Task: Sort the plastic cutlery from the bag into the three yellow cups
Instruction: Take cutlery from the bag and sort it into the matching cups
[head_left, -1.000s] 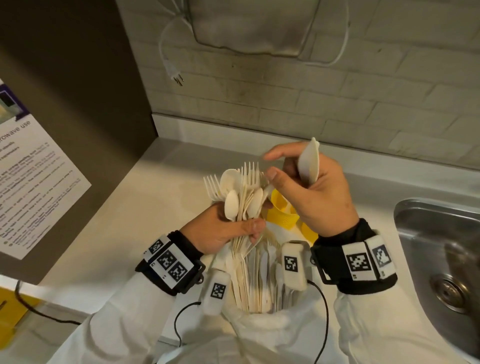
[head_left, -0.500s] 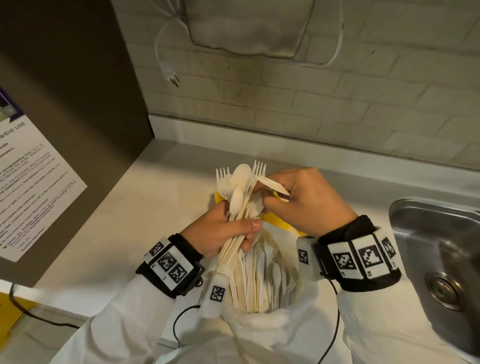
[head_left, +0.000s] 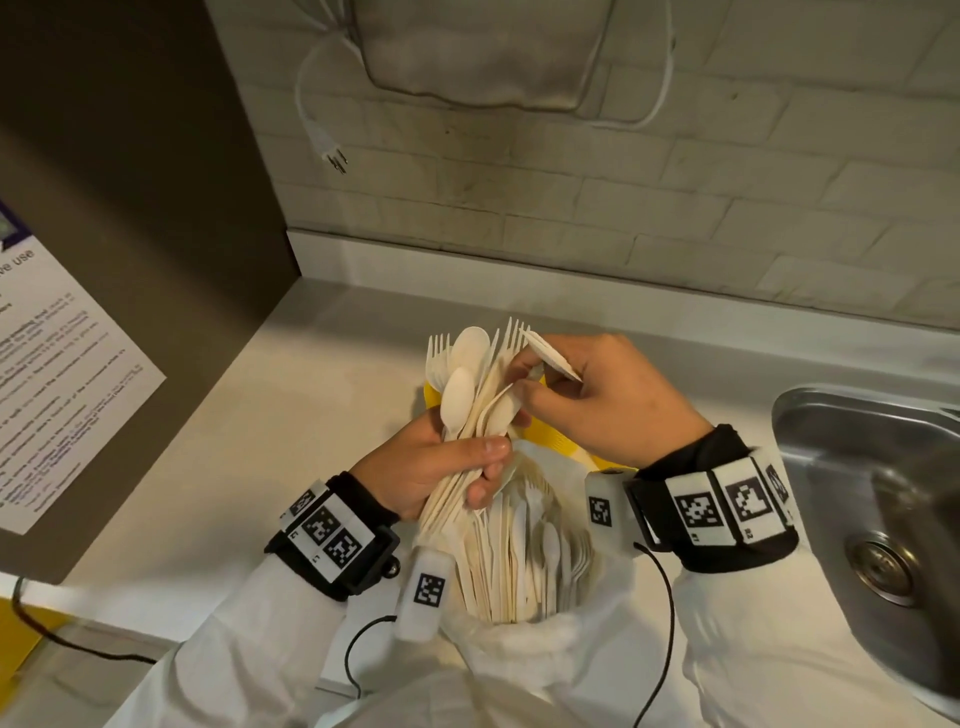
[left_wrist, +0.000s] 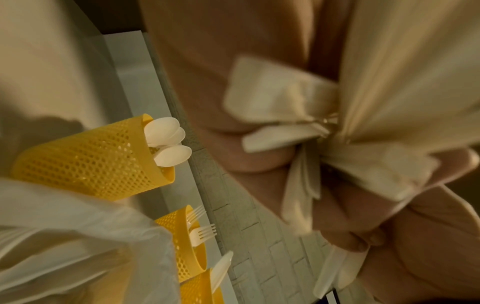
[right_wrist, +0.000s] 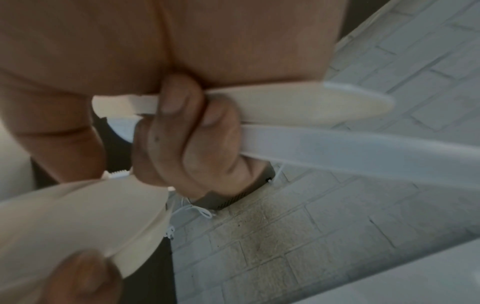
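Observation:
My left hand (head_left: 483, 467) grips a fanned bundle of white plastic forks and spoons (head_left: 478, 384) upright over the open white bag (head_left: 524, 639), which holds several more pieces (head_left: 519, 545). My right hand (head_left: 530, 384) is at the top of the bundle, its fingers curled round a white spoon (right_wrist: 311, 107) and touching the bundle's heads. In the head view the hands hide most of the yellow cups (head_left: 561, 441). The left wrist view shows three yellow mesh cups: one (left_wrist: 91, 160) with spoons, one (left_wrist: 182, 242) with forks, one (left_wrist: 197, 288) with a knife (left_wrist: 221, 269).
A steel sink (head_left: 857, 493) lies at the right of the pale counter (head_left: 311, 415). A dark cabinet side with a printed notice (head_left: 67, 389) stands at the left. A loose plug (head_left: 332, 156) hangs on the brick wall behind.
My right hand has come down from its raised position with the spoon and now meets the top of the bundle. My left hand has kept its grip in place.

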